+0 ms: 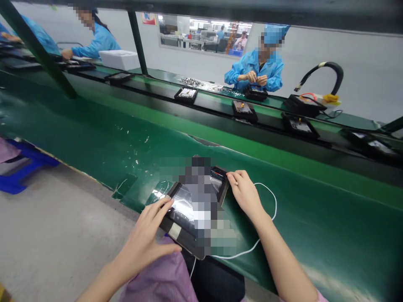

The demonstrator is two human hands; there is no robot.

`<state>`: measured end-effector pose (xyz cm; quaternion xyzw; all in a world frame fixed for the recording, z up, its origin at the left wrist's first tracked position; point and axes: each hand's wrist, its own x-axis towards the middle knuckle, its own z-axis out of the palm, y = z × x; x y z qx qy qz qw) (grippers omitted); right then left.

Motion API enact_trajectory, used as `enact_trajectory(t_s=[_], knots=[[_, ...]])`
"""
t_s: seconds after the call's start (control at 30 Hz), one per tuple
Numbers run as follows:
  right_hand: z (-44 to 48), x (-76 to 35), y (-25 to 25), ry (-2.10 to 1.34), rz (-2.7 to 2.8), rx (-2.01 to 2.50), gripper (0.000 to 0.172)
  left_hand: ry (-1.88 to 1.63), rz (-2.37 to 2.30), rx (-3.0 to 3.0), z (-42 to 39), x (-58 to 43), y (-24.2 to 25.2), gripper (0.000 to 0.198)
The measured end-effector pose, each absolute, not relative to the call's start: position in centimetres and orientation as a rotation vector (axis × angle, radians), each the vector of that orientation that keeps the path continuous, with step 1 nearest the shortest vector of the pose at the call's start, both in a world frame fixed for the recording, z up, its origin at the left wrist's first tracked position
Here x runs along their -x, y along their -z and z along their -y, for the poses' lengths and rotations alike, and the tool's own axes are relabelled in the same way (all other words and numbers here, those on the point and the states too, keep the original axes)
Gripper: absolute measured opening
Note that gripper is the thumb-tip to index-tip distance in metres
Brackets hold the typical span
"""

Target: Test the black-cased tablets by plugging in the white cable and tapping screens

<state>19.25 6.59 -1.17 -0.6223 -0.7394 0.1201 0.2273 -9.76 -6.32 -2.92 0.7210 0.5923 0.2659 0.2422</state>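
Observation:
A dark tablet [182, 205] lies tilted at the near edge of the green bench, its glossy screen up and partly blurred out. My left hand [151, 230] rests its stretched fingers on the tablet's left edge, with the thumb spread away below the near corner. At the far right corner, my right hand [245, 191] has its fingers closed; a small pale bit shows between them. A white cable [276, 203] runs out from behind that hand, loops right and passes back under the tablet's near end. Whether its plug sits in the tablet is hidden.
Beyond the green bench [94, 126] runs a dark conveyor with several black trays [244, 110] holding device parts. A co-worker [256, 71] in blue handles a part opposite; others sit far left. A black flexible hose [338, 75] arches at right. A blue stool [28, 167] stands at left.

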Motion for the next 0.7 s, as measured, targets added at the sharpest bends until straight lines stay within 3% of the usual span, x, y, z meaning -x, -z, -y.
enact_trajectory(t_s=[0.2,0.47,0.7], knots=[[-6.6,-17.5,0.8,-0.286,1.949,1.890,0.038,-0.618,-1.619,-2.032,4.3,10.7,5.2,0.130],[-8.0,-17.9,1.6,-0.517,1.830,1.710,0.034,-0.628,-1.612,-1.892,4.8,9.3,4.6,0.130],[-7.2,-18.1,1.8,-0.429,1.907,1.792,0.043,-0.646,-1.600,-1.938,5.2,8.2,4.9,0.130]])
